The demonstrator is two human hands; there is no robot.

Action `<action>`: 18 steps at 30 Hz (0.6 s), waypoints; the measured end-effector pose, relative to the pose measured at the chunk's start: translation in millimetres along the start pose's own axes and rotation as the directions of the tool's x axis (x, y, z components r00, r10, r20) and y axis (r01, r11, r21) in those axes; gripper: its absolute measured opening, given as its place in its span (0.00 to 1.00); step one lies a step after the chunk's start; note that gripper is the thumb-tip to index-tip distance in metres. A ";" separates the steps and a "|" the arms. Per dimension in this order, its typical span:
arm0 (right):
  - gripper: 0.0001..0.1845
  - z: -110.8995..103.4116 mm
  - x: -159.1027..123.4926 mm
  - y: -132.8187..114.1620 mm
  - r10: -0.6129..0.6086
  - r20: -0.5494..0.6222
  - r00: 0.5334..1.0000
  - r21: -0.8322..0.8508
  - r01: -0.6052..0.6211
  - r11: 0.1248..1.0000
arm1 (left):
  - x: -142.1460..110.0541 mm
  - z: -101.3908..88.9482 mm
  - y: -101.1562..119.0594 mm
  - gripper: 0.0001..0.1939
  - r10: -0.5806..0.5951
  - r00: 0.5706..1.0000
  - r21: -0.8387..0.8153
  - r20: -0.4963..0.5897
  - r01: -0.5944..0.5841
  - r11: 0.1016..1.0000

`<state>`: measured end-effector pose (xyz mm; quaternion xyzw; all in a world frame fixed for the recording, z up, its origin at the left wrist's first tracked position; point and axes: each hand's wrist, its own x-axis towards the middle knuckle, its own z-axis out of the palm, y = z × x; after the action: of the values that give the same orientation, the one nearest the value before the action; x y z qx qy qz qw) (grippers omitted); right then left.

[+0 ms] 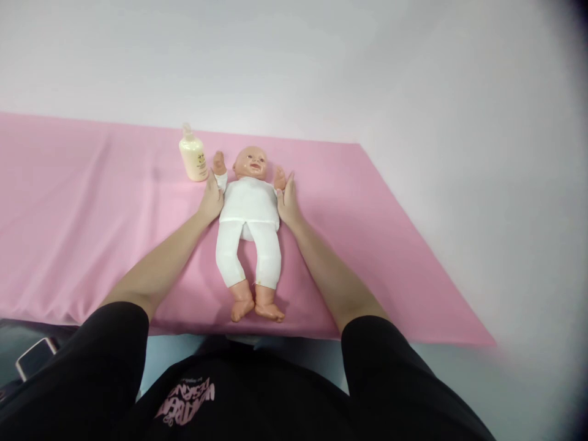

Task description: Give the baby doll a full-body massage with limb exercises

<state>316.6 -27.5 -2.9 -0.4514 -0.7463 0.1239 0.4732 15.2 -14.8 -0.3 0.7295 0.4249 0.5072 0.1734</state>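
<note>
1. Bright, diffuse light is whitening the background (294, 67).
2. Small glints are shining on the doll's head (248, 155).
3. Soft shadows are pooling by its feet (266, 306).
4. Dark blur is rimming the right edge.

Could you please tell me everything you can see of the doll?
The doll lies face up on the pink cloth, head toward the far edge, forearms raised beside it. Its bald head, hands and feet look like shiny plastic; it wears a white top and trousers. The person's left hand and right hand touch its arms.

One doll (248, 199), one pump bottle (193, 160), one pink cloth (362, 239), one phone-like device (37, 358).
</note>
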 end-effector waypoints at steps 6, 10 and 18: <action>0.46 -0.6 -1.1 1.8 0.060 -0.070 0.996 -0.049 -0.063 0.997 | 0.6 -1.4 -8.8 0.46 -0.117 0.993 0.039 0.010 0.117 0.992; 0.45 -2.2 2.1 -3.1 0.047 -0.067 0.997 -0.054 -0.051 0.997 | 0.5 -6.0 -0.1 0.41 -0.135 0.991 0.079 0.010 0.133 0.988; 0.51 0.8 1.1 11.3 0.037 -0.106 0.994 -0.153 -0.053 0.987 | -1.5 -10.0 9.6 0.34 -0.134 0.991 0.122 -0.015 0.134 0.983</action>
<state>322.1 -20.1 -9.6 -0.5095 -0.7180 0.0524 0.4714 10.3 -23.3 9.6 0.7067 0.5041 0.4699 0.1604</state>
